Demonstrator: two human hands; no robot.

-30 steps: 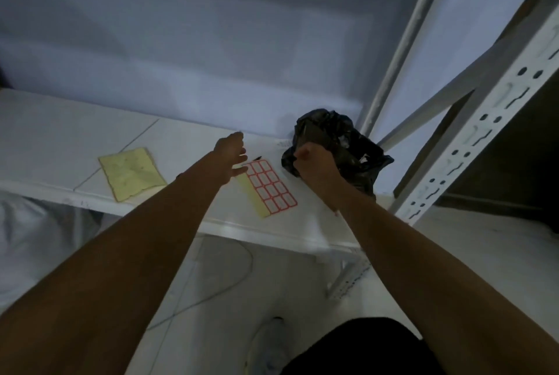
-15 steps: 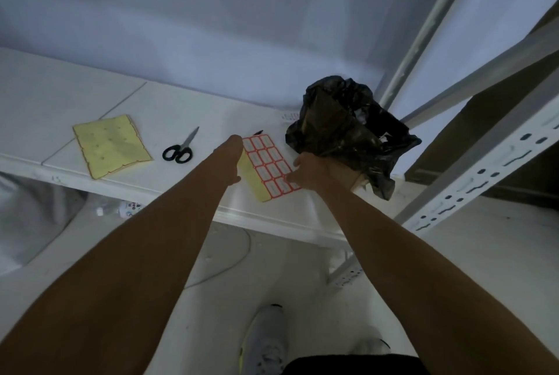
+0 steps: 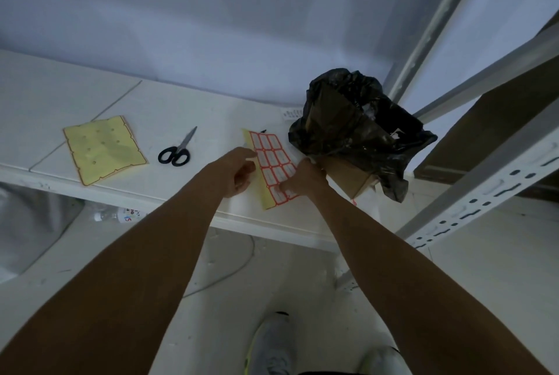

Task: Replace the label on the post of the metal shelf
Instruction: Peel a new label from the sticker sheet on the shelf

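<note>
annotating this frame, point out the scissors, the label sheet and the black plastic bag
scissors (image 3: 181,146): head view, at the blade pivot
label sheet (image 3: 272,160): head view, on a middle label
black plastic bag (image 3: 357,132): head view, on its crumpled front

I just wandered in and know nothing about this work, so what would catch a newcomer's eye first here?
Two bare arms reach to the middle of the white shelf, where the left hand holds the edge of a label sheet of red-bordered stickers and the right hand picks at its near row. Just right of it sits a crumpled black bag. To the left lie black-handled scissors and a yellow sheet.
</note>
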